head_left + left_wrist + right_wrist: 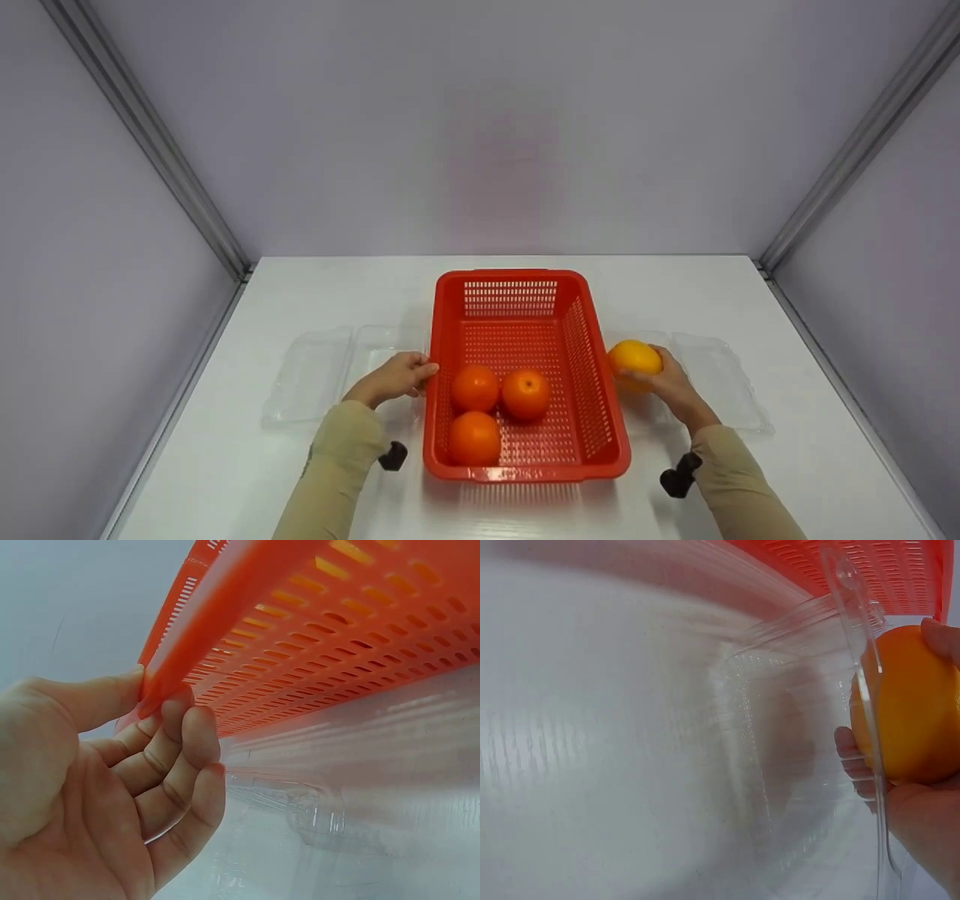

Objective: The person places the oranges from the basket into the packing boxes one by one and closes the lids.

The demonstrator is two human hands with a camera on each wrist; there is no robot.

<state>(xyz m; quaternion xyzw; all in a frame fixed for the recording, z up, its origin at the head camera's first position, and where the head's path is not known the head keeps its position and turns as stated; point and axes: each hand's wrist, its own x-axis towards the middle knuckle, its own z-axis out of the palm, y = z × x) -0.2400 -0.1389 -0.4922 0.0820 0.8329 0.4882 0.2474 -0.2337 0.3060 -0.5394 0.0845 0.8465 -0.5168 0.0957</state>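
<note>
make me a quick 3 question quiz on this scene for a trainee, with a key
1. Count: how many round orange fruits lie in the red perforated plastic basket?
2. True or false: the left hand is clear of the basket.
3. Choose: the right hand holds
a) the basket
b) a round yellow-orange fruit
c) nothing

Key: 1. Three. 2. False; it grips the basket's edge. 3. b.

From my three views I can read no lettering, brand, number or sign. Pale specks (495, 474) show on the near rim of the red, rectangular, perforated plastic basket (570, 472), too small for me to identify.
</note>
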